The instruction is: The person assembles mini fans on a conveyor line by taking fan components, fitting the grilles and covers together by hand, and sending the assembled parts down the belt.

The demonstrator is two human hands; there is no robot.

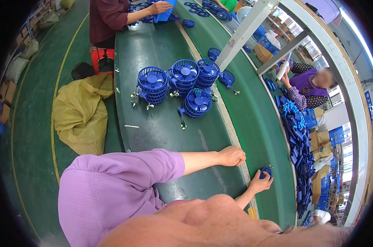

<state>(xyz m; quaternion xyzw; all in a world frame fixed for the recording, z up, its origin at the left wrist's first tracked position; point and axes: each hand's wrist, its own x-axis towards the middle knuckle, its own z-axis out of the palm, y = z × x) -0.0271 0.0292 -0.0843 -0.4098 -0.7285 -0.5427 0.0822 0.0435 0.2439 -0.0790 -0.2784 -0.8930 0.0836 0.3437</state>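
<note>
My right hand (258, 184) is wrapped round a small blue fan (266, 171) over the narrow green conveyor belt. My left hand (232, 156) is closed, its fingers curled down above the pale strip between the two belts; whatever may be inside the fingers is hidden. Farther along the dark green table surface (153, 127) stand stacks of round blue fans, among them a left stack (152, 80), a middle stack (184, 72) and a nearer one (197, 102). Small circuit boards (183, 124) dangle on wires from their sides.
A white metal post (244, 35) rises beyond the stacks. Blue plastic parts (295, 140) are heaped on the right, near a co-worker in a purple vest (314, 88). At the far end another person's hand (161, 7) touches a blue bin (165, 15). A yellow sack (81, 113) lies left.
</note>
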